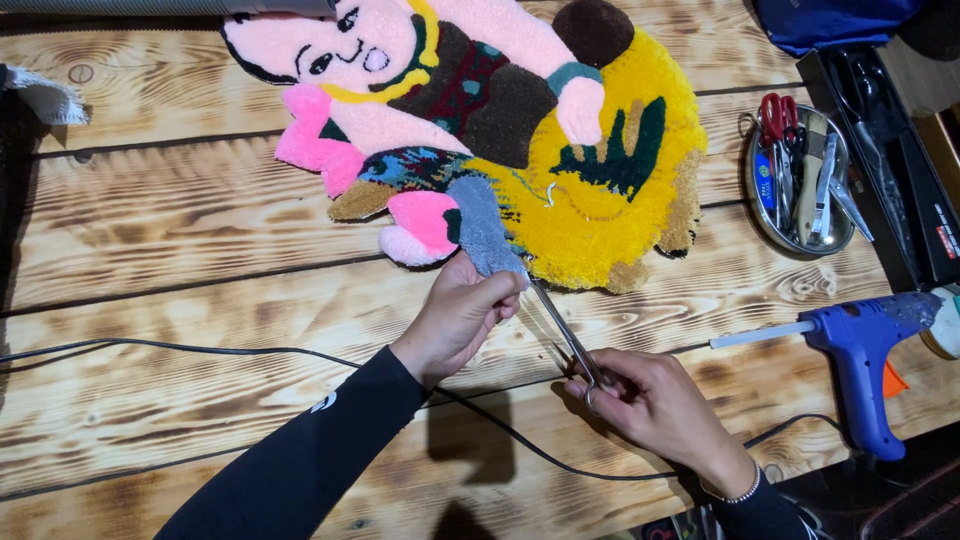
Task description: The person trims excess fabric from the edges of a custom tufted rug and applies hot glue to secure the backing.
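On the wooden desk (200, 240), the left hand (458, 318) pinches the grey lower edge of a colourful tufted rug (500, 130). At its four o'clock, the right hand (655, 400) grips scissors (566, 338), blades touching the rug's edge. A blue glue gun (860, 350) lies at three o'clock.

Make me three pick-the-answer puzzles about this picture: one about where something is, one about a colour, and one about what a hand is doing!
1. Where is the glue gun?
A. on the rug
B. on the wooden table, right of the hands
C. in the metal dish

2. What colour is the glue gun?
A. blue
B. green
C. white

3. What is the right hand doing?
A. lying flat and empty
B. holding scissors
C. holding the black cable

Answers: 1 B, it lies on the table planks. 2 A, its body is blue. 3 B, its fingers grip scissors pointing at the tufted rug, which the left hand pinches.
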